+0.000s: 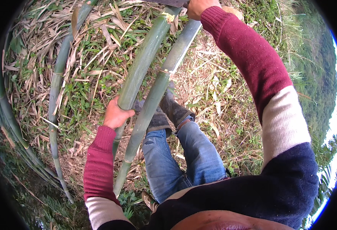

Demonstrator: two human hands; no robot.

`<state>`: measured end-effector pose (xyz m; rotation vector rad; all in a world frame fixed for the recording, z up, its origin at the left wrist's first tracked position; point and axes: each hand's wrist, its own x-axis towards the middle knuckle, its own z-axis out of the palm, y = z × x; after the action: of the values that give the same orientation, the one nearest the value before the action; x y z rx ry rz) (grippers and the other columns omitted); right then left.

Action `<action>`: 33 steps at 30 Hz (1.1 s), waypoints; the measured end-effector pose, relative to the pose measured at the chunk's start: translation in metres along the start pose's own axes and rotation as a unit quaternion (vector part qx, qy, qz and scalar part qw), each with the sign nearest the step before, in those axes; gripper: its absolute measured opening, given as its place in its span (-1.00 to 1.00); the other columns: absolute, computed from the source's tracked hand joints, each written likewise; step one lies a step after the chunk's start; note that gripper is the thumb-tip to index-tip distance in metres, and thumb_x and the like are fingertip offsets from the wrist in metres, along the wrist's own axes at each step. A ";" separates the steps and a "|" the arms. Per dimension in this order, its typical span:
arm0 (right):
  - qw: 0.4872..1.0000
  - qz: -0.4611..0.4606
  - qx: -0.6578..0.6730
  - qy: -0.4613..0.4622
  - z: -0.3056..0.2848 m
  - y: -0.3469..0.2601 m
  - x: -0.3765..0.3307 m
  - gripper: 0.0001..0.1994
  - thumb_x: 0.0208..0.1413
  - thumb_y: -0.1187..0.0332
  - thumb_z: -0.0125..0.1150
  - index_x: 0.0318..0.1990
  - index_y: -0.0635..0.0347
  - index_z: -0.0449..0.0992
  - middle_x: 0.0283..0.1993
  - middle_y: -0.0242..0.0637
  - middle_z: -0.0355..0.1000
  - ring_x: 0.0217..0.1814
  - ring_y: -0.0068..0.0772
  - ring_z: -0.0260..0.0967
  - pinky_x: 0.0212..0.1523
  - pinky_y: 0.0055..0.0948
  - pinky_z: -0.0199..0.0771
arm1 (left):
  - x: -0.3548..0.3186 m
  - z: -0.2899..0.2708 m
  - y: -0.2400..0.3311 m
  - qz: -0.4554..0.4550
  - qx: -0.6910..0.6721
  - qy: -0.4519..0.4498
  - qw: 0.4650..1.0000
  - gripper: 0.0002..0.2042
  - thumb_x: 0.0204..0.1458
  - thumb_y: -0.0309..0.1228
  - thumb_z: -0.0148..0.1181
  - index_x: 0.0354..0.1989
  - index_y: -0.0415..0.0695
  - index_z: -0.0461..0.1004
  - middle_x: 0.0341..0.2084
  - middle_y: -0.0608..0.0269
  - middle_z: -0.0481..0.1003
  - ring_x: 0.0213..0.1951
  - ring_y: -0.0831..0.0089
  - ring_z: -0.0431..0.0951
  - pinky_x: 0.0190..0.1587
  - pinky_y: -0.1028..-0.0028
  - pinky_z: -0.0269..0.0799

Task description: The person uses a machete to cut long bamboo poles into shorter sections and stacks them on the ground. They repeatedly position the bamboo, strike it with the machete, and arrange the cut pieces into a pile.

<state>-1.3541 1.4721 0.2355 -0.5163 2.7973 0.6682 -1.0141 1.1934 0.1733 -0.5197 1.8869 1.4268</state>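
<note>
Just left of centre, a thick green bamboo stem [143, 63] slants up toward one o'clock from the left hand [116, 114], which is clamped around its lower stretch with the thumb pointing to three o'clock. Near the stem's upper end is a pale, raw patch [169, 18], just below the flat dark blade of a machete [165, 1] that the top edge cuts off; whether the blade touches the stem I cannot tell. The right hand [200, 8], well apart from the left and at one o'clock from it, is closed at the end of that blade, its grip partly out of view. Beside the held stem, on its three o'clock side, a second bamboo stem [153, 92] runs nearly parallel, passing just beside the left hand and in front of one of the dark boots [176, 109]. Blue jeans [197, 149] stretch from the boots toward five o'clock of the view. Maroon, cream and navy sleeves [249, 50] cover both arms. Out at ten o'clock stands another long stem [57, 76], with a bundle of bamboo [13, 124] beyond it at nine. Dry leaves and grass [214, 84] cover the ground; a wooded hillside [314, 57] shows at two o'clock.
</note>
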 end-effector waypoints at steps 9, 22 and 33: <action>0.968 -0.215 -0.042 -0.124 -0.064 -0.059 -0.037 -0.69 0.04 0.27 0.10 -0.16 0.27 0.60 -0.30 -0.04 0.57 -0.23 -0.09 0.59 -0.11 -0.14 0.60 | -0.008 0.000 -0.022 -0.020 -0.010 0.025 0.999 -0.44 -0.33 -0.47 0.39 -0.03 -0.32 0.46 -0.25 0.10 0.59 -0.22 0.32 0.59 -0.05 0.38 0.47; 0.987 -0.021 0.153 -0.051 0.017 -0.027 -0.070 -0.66 0.00 0.25 0.12 -0.05 0.05 0.56 -0.35 -0.08 0.58 -0.29 -0.11 0.60 -0.21 -0.11 0.61 | 0.003 -0.014 -0.009 -0.016 -0.053 -0.062 0.997 -0.48 -0.28 -0.51 0.40 -0.03 -0.31 0.47 -0.21 0.15 0.58 -0.18 0.39 0.57 -0.03 0.40 0.47; 0.973 0.013 0.230 -0.028 0.049 -0.019 -0.078 -0.62 -0.03 0.19 0.14 -0.01 -0.01 0.50 -0.35 -0.07 0.57 -0.28 0.01 0.57 -0.18 -0.06 0.60 | 0.005 -0.018 -0.010 -0.035 -0.051 -0.089 0.994 -0.51 -0.27 -0.52 0.41 -0.05 -0.29 0.48 -0.29 0.24 0.55 -0.26 0.45 0.55 -0.12 0.41 0.49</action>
<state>-1.2686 1.5011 0.2079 -0.3590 2.7751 0.0249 -1.0165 1.1738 0.1656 -0.4857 1.6464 1.4790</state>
